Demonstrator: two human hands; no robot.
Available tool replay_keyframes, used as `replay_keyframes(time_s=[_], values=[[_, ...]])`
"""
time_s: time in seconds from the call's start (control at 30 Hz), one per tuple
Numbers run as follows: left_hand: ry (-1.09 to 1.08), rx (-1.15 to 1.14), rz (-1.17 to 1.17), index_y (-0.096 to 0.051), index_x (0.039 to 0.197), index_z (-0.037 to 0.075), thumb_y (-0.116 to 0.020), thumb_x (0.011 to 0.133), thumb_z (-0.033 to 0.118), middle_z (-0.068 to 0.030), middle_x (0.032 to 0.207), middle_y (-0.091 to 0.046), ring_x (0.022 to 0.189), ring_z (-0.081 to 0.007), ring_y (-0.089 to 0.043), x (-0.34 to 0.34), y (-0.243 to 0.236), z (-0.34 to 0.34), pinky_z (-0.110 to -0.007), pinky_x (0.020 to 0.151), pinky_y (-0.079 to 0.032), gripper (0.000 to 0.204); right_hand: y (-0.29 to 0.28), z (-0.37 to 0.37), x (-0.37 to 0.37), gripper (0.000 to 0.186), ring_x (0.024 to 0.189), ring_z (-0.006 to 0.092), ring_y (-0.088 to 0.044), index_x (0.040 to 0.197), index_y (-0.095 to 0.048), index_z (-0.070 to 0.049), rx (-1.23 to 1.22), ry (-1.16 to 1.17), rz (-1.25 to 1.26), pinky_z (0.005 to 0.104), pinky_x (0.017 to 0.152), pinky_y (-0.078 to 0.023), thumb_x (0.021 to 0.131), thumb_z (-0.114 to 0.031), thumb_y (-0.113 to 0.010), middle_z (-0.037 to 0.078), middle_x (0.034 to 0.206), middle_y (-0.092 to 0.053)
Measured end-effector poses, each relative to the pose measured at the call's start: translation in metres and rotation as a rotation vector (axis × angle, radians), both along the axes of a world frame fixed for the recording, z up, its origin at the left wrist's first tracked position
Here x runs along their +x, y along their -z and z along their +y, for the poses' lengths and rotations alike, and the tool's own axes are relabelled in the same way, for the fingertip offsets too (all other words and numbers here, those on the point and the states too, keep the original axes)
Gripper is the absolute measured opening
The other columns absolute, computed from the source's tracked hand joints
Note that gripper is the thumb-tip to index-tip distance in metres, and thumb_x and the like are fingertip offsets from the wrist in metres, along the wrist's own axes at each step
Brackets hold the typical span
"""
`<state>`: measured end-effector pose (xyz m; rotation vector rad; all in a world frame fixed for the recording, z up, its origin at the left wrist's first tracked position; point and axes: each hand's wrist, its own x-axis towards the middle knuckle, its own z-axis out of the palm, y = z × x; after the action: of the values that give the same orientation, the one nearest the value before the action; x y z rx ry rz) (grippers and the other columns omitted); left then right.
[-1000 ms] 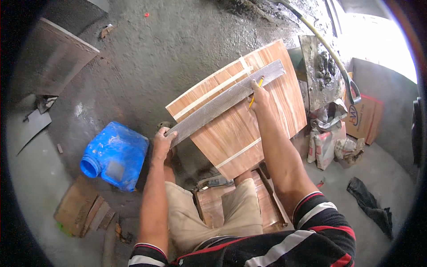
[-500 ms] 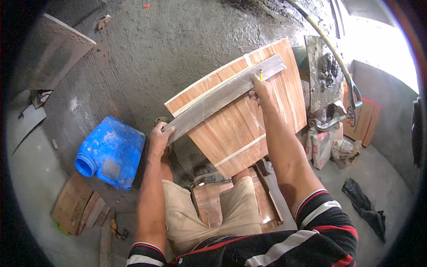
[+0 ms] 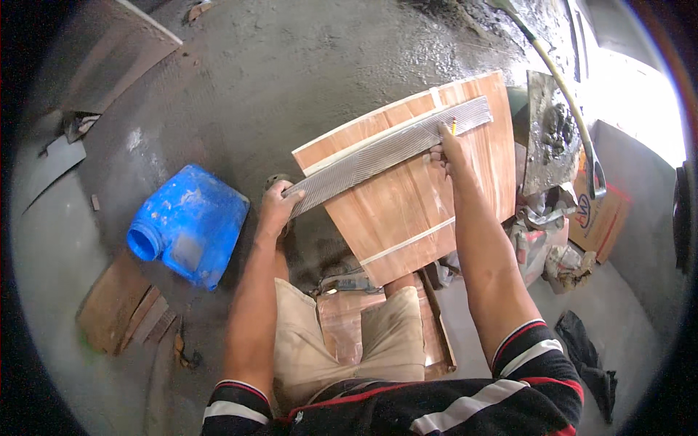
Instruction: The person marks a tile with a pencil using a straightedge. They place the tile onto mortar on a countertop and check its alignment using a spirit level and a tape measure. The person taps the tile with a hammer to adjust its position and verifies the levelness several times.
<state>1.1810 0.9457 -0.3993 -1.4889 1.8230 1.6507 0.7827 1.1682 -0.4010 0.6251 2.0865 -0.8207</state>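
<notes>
Where the left grip (image 3: 278, 203) closes: thumb on the upper face, it is clamped on the near end of a grey ribbed strip (image 3: 378, 166); its fingers underneath are mostly hidden.
Right grip (image 3: 451, 151): up and to the right of the left one, it is curled around a yellow pencil (image 3: 454, 128), thumb on the strip, fingers bent at the strip's lower edge.
Ribbed strip's line: it slants upward from the left grip, its far end reaching past the right grip.
Wood-grain panel (image 3: 396, 218): beneath the strip, it spreads between the two grips and beyond the right one, pale bands crossing its face.
Blue jug (image 3: 193, 225): left of the left grip and apart from it, the container lies on the floor (image 3: 320, 73), mouth open.
Below the grips: a second wood-grain piece (image 3: 340, 316) lies between the person's legs, a partly hidden grey tool (image 3: 347, 282) just above it.
Right of the right grip: a spattered board (image 3: 547, 142), a long yellowish handle (image 3: 566, 86) and a cardboard carton (image 3: 603, 221).
</notes>
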Motion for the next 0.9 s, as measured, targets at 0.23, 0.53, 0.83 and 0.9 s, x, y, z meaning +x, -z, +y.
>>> replay_keyframes(time_s=[0.23,0.53,0.83,0.9], values=[[0.001,-0.046,0.054,-0.072,0.104,0.002,-0.08,0.086,0.026,-0.0114,0.094,-0.073,0.087,-0.0204,-0.066,0.001,0.0,-0.001,-0.036,0.082,-0.052,0.031,0.001,-0.002,0.006,0.049,0.038,0.0075,-0.043,0.079,-0.052,-0.018,-0.128,0.017,-0.072,0.0256,0.033,-0.026,0.098,-0.062,-0.061,-0.003,0.054,-0.049],[0.027,-0.129,0.089,-0.073,0.102,0.0,-0.08,0.083,0.024,-0.0154,0.095,-0.074,0.089,-0.0275,-0.07,-0.007,-0.004,-0.004,-0.038,0.084,-0.053,0.032,0.026,0.018,-0.002,0.049,0.038,0.0068,-0.037,0.079,-0.047,-0.02,-0.175,0.018,-0.044,0.0252,0.035,-0.027,0.099,-0.064,-0.059,-0.007,0.054,-0.043],[-0.088,-0.202,0.079,-0.066,0.123,0.001,-0.081,0.085,0.027,-0.0161,0.115,-0.069,0.106,-0.0275,-0.067,0.01,0.004,0.001,-0.039,0.093,-0.051,0.048,0.019,0.011,0.007,0.044,0.041,0.0068,-0.036,0.085,-0.05,-0.02,-0.336,0.049,-0.111,0.0252,0.039,-0.031,0.099,-0.059,-0.064,-0.006,0.057,-0.044],[-0.221,-0.364,0.1,-0.061,0.13,0.0,-0.081,0.087,0.029,-0.0163,0.124,-0.065,0.113,-0.0281,-0.064,0.017,0.005,0.026,-0.04,0.096,-0.05,0.056,0.017,0.015,0.004,0.043,0.042,0.0068,-0.037,0.085,-0.051,-0.02,-0.351,0.044,-0.118,0.0252,0.04,-0.032,0.099,-0.058,-0.065,-0.006,0.058,-0.045]])
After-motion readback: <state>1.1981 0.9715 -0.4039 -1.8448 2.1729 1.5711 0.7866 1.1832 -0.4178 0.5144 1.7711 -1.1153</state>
